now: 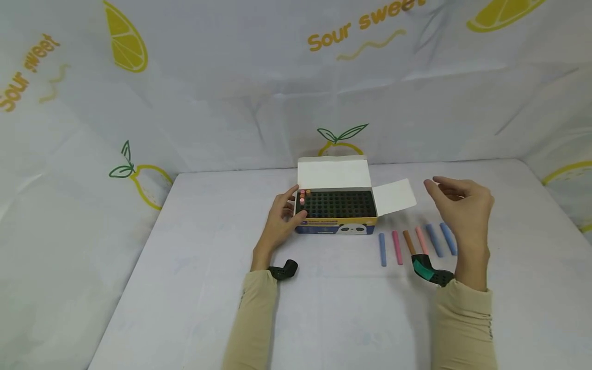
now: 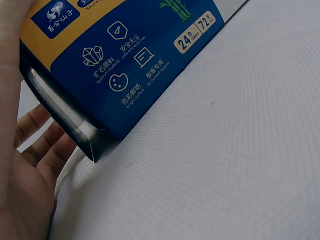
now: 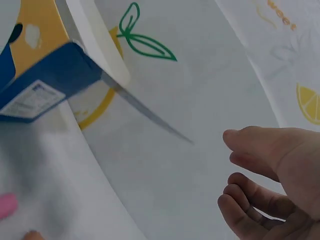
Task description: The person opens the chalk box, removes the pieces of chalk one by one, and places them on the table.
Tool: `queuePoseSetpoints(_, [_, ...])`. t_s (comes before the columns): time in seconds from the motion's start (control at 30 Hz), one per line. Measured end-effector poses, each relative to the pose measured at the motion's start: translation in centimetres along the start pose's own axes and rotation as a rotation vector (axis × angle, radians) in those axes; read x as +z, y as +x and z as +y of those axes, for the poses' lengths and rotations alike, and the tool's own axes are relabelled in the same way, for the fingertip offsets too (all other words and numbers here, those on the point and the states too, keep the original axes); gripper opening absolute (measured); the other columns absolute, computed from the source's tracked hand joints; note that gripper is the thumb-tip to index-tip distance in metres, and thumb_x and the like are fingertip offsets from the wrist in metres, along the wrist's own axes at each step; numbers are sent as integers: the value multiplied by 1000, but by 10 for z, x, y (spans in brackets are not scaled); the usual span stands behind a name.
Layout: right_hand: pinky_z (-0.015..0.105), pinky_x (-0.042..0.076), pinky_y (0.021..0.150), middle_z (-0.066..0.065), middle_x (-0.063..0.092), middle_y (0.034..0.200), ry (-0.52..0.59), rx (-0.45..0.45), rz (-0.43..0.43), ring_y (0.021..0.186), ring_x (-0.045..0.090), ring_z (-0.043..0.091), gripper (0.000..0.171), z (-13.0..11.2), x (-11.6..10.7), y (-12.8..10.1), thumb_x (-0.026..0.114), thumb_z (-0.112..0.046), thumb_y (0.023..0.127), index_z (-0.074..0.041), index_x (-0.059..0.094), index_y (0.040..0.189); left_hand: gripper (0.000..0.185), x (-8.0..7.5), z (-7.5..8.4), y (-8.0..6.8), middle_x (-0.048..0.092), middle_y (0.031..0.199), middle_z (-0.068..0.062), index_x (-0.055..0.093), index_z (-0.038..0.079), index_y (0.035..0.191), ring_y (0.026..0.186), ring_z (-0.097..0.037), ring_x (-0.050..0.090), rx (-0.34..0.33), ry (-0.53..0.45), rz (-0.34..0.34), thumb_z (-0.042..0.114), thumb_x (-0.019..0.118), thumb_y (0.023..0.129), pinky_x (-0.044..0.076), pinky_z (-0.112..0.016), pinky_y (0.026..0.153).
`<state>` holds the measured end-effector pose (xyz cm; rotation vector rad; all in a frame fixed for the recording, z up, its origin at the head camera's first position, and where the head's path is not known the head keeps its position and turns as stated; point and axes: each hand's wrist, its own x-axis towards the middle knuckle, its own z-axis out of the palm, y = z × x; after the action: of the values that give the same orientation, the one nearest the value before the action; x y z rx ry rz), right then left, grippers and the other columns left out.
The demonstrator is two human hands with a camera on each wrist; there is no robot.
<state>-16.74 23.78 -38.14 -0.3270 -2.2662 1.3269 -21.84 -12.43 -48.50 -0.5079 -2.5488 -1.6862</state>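
A blue and yellow chalk box with a panda on its front stands at the back of the table, lid up. My left hand holds its left end, thumb at the front edge and fingers around the side. In the left wrist view, the fingers curl behind the box's end. A few pink and orange chalks stand in the left holes of its dark tray. My right hand is raised right of the box, fingers loosely bent, thumb and fingertips apart, nothing between them.
Below the right hand lie several loose chalks in a row, among them a blue chalk, a pink chalk and a brown chalk. A white side flap sticks out from the box's right end. Lemon-printed cloth hangs behind.
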Motion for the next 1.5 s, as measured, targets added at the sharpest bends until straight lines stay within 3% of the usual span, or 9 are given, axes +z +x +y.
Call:
queuePoseSetpoints(0.2, [2,46,72,-26,59,83,45,-136,-48,73,56,-14,24,-23,28,-4,78,-12,88,3,79,108,99,-1,0,-1,49,132,-16,39,30,158,105,-25,52,-8,4,6,90,51,80,50,-39,93])
queuePoseSetpoints(0.4, [3,45,75,13,72,95,52,-198,-116,76,54,-15,24,-36,50,-8,78,-12,89,3,79,109,94,-1,-1,0,49,133,-15,39,31,158,104,-24,52,-1,1,8,85,55,83,50,-38,92])
queuePoseSetpoints(0.5, [3,45,75,24,72,100,56,-209,-148,77,53,-14,25,-39,61,-10,77,-11,90,5,78,109,90,-1,-1,1,49,133,-15,39,32,158,104,-23,52,-3,-6,8,82,57,85,49,-38,92])
queuePoseSetpoints(0.7, [5,46,76,23,71,100,62,-245,-224,79,56,-8,24,-46,85,-16,77,-11,91,4,78,109,92,-1,-1,0,49,132,-15,39,33,158,104,-24,53,-9,-5,8,85,55,83,50,-40,94])
queuePoseSetpoints(0.87, [3,45,71,25,70,96,91,-300,-291,79,70,30,22,-50,110,-22,79,-8,89,7,78,106,94,-1,-4,0,49,132,-14,39,34,157,104,-24,54,-13,-1,11,87,54,81,50,-40,94])
queuePoseSetpoints(0.93, [7,48,71,25,70,96,99,-306,-324,80,72,38,22,-53,120,-25,79,-7,89,7,78,105,96,0,-4,0,49,132,-14,39,34,157,105,-24,54,-15,-4,12,89,54,80,50,-40,94])
queuePoseSetpoints(1.07, [30,61,75,24,69,97,86,-298,-386,83,73,38,22,-57,137,-31,79,-8,89,5,78,107,98,0,-3,0,49,133,-14,40,34,157,105,-25,55,-18,-4,12,90,54,78,50,-38,93])
queuePoseSetpoints(1.17, [47,62,76,24,69,98,84,-292,-418,84,74,37,22,-60,149,-36,78,-8,90,6,78,107,100,0,-2,0,50,134,-15,39,34,157,105,-25,56,-21,1,12,92,52,77,50,-37,91])
queuePoseSetpoints(1.5, [43,61,69,22,69,94,31,-295,-443,80,72,33,19,-65,176,-47,77,-9,91,6,79,102,102,0,1,0,50,134,-16,39,32,158,106,-27,58,-25,18,10,93,49,77,50,-37,90])
